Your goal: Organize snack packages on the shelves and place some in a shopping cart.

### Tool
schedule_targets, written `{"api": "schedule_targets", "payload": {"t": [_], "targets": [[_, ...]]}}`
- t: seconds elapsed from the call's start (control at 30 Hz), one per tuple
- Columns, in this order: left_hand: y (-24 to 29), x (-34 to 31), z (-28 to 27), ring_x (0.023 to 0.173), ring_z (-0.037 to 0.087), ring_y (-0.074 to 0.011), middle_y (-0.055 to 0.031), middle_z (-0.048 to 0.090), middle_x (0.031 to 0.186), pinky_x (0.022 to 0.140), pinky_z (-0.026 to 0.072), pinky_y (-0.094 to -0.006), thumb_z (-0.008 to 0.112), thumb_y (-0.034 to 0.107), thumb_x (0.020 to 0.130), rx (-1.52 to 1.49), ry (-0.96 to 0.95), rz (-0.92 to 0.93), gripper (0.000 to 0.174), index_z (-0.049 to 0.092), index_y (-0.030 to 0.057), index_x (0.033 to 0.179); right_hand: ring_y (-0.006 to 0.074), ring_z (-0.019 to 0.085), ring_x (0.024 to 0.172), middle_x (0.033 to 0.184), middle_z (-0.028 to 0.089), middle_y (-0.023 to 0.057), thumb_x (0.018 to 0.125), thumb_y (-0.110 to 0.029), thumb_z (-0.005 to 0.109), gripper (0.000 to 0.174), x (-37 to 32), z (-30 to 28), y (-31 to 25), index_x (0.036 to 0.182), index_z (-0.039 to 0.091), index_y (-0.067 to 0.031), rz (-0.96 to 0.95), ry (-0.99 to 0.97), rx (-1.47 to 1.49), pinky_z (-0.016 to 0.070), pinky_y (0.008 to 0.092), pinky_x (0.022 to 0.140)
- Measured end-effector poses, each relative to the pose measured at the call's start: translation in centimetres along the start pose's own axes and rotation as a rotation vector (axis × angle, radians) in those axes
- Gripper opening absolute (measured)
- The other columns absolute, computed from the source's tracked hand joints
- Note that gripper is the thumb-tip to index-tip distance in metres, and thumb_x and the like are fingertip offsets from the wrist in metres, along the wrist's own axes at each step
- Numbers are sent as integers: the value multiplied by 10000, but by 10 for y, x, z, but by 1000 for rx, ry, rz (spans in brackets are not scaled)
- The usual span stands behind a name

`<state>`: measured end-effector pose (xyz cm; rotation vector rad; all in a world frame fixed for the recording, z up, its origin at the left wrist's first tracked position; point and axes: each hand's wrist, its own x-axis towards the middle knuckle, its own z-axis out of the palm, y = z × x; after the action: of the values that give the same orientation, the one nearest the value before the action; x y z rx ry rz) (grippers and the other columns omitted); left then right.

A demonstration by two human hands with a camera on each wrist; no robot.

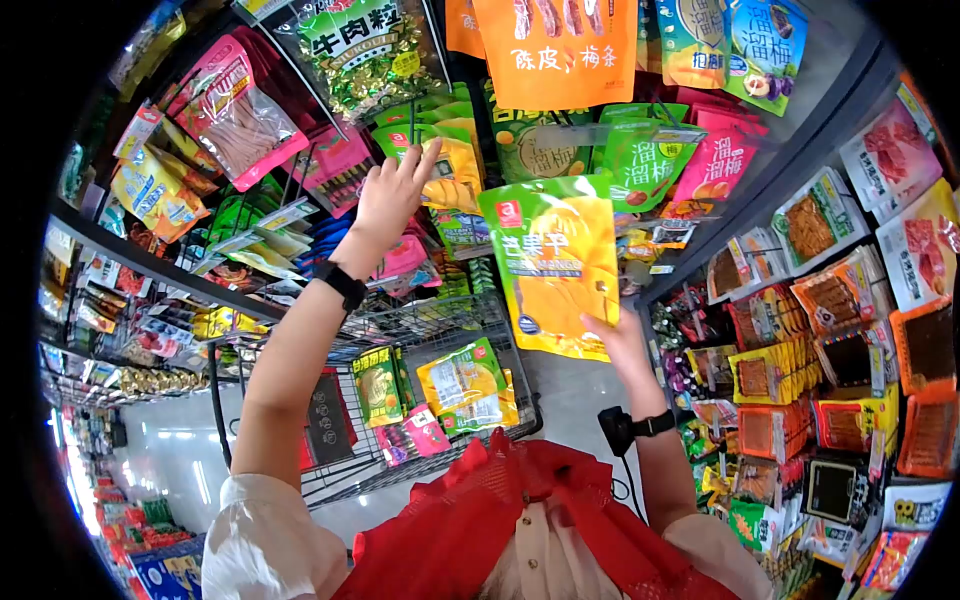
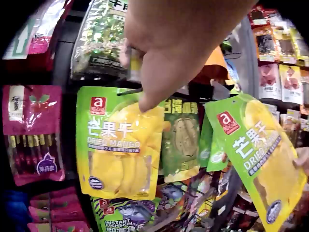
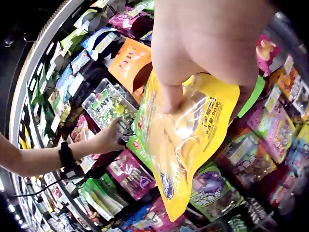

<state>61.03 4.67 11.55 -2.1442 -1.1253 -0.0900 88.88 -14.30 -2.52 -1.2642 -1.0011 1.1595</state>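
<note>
In the head view, the right hand [image 1: 622, 345] grips the lower right edge of a green-and-yellow dried mango bag [image 1: 560, 265]. The right wrist view shows its thumb on the face of this bag [image 3: 176, 140]. My left hand [image 1: 390, 195] reaches to the rack with its fingers spread, at the top of a matching mango bag [image 1: 452, 165] that hangs there. The left wrist view has the left thumb [image 2: 157, 87] over the top edge of that hanging bag [image 2: 120, 145], beside its hook; the other fingers are mostly hidden.
A wire shopping cart [image 1: 500, 310] stands below the hands, with a green bag [image 1: 378, 390], a mango bag [image 1: 465, 390] and a pink packet [image 1: 425, 432] inside. Racks of hanging snack bags rise ahead and on both sides. An orange bag [image 1: 555, 50] hangs above the held one.
</note>
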Motion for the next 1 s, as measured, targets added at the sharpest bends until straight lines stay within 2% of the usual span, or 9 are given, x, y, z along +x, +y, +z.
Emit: {"api": "schedule_targets", "payload": {"t": [0.13, 0.2, 0.23, 0.33, 0.53, 0.7, 0.77, 0.83, 1.0], "targets": [[-9, 6, -10, 867, 513, -212, -65, 467, 1027, 711, 450, -305, 559, 33, 654, -50, 38, 66, 699, 276, 99, 1290, 105, 543, 846, 964, 592, 42, 754, -90, 608, 294, 22, 32, -8, 1018, 549, 27, -34, -176, 53, 425, 244, 739], [-17, 8, -15, 841, 535, -257, -102, 532, 982, 702, 453, -333, 544, 29, 688, -291, 137, 113, 472, 461, 69, 1151, 98, 547, 816, 925, 602, 47, 748, -113, 616, 289, 33, 47, -4, 993, 558, 29, -51, -205, 112, 431, 245, 712], [-20, 9, -19, 841, 535, -257, -102, 532, 982, 702, 453, -333, 544, 29, 688, -289, 125, 121, 472, 461, 69, 1151, 91, 552, 786, 887, 612, 52, 742, -136, 624, 288, 37, 54, -4, 968, 568, 32, -65, -231, 164, 437, 246, 684], [-31, 17, -30, 687, 565, -339, -180, 582, 739, 594, 449, -395, 566, 97, 753, -669, 115, -129, 127, 602, 29, 853, 97, 561, 773, 878, 614, 51, 745, -130, 613, 268, 47, 69, -10, 957, 575, 28, -35, -277, 177, 439, 247, 673], [-40, 28, -36, 663, 569, -336, -193, 580, 734, 577, 450, -375, 601, 133, 733, -669, -28, -152, 190, 621, 46, 901, 121, 579, 713, 824, 625, 71, 723, -163, 631, 283, 74, 92, -12, 933, 589, 22, -34, -315, 114, 443, 258, 651], [-41, 34, -32, 660, 575, -327, -194, 582, 732, 587, 454, -360, 601, 129, 735, -697, -11, -134, 192, 618, 36, 903, 104, 561, 815, 934, 607, 64, 745, -139, 623, 326, 90, 108, -27, 1012, 550, 34, -87, -328, 70, 433, 249, 719], [-41, 35, -32, 660, 578, -323, -192, 585, 741, 589, 454, -354, 598, 127, 740, -696, -1, -126, 192, 615, 33, 906, 103, 559, 816, 937, 604, 56, 743, -142, 623, 330, 90, 113, -32, 1022, 550, 18, -56, -331, 77, 432, 253, 720], [-41, 33, -32, 679, 568, -332, -187, 582, 748, 601, 450, -372, 600, 119, 733, -750, -4, -171, 187, 619, 53, 907, 176, 579, 787, 884, 605, 115, 708, -137, 630, 325, 94, 120, -26, 968, 548, 38, -106, -302, 133, 446, 299, 690], [-40, 31, -31, 673, 562, -339, -183, 578, 736, 587, 446, -371, 593, 113, 741, -801, -20, -196, 177, 612, 43, 903, 156, 575, 804, 901, 602, 100, 724, -123, 618, 286, 85, 123, -32, 956, 563, 35, -19, -316, 160, 445, 290, 697]]}}
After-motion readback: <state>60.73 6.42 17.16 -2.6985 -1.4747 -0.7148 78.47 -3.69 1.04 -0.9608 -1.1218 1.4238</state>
